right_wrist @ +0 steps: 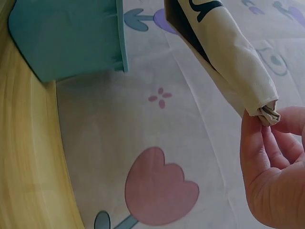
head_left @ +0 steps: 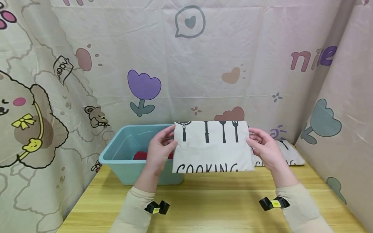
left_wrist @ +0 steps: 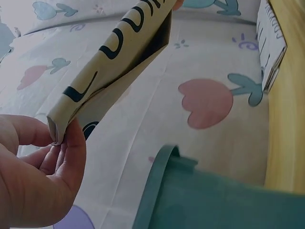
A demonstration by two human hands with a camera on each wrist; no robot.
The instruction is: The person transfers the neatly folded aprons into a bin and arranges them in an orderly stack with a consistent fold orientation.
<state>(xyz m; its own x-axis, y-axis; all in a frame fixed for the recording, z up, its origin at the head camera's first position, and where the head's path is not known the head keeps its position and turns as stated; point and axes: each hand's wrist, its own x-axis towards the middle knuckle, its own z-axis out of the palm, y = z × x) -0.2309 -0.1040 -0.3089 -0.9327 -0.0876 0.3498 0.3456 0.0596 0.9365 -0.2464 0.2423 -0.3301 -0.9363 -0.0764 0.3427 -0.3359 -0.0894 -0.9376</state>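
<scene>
A folded white cloth [head_left: 214, 152], printed with dark kitchen utensils and the word COOKING, is held up in front of me, raised over the table. My left hand [head_left: 158, 150] pinches its left edge between thumb and fingers. At the opposite edge my right hand [head_left: 265, 147] pinches it the same way. In the left wrist view the folded layers of the cloth [left_wrist: 109, 62] show end-on, with the left fingertips [left_wrist: 71, 138] at the corner. The right wrist view shows the right hand [right_wrist: 276, 162] at the other end of the cloth [right_wrist: 233, 57].
A blue-green plastic bin [head_left: 125, 165] stands at the left on the wooden table [head_left: 215, 207], with something red [head_left: 140, 155] inside. Another folded cloth with similar print [head_left: 291, 153] lies at the back right. A patterned curtain [head_left: 204, 64] hangs behind and at both sides.
</scene>
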